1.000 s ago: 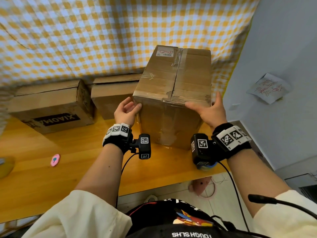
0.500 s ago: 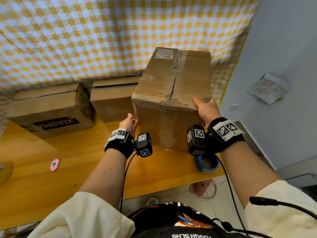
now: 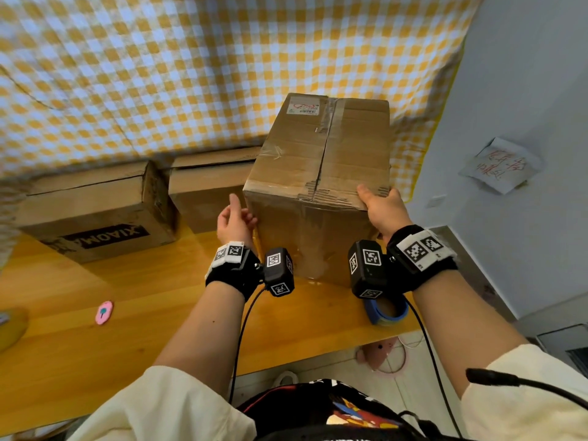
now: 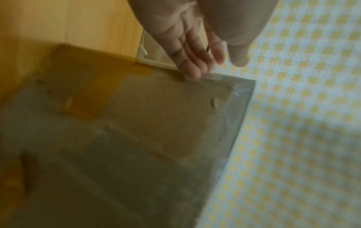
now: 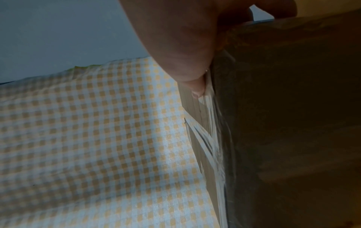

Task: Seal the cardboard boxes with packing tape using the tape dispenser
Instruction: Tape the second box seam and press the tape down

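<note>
A tall taped cardboard box (image 3: 318, 167) stands on the wooden table (image 3: 143, 329), its top seam running away from me. My right hand (image 3: 377, 206) grips its near right top corner, thumb lying on the top and fingers down the right side; in the right wrist view the hand (image 5: 185, 46) presses against the box wall (image 5: 283, 108). My left hand (image 3: 237, 219) is beside the box's left near edge with its fingers loose. In the left wrist view its straight fingertips (image 4: 192, 72) touch the box edge (image 4: 136, 138). A blue tape roll (image 3: 386, 310) lies on the table under my right wrist.
Two lower cardboard boxes sit at the back left, one printed XIAOMI (image 3: 95, 211) and a plain one (image 3: 206, 183). A pink tag (image 3: 104, 312) lies on the table at left. Yellow checked cloth (image 3: 191, 74) hangs behind. The table's front edge is close to me.
My left hand left the box's top left corner, dropped to its side, and now hovers at the left edge. My right hand slid from the top front edge to the right corner.
</note>
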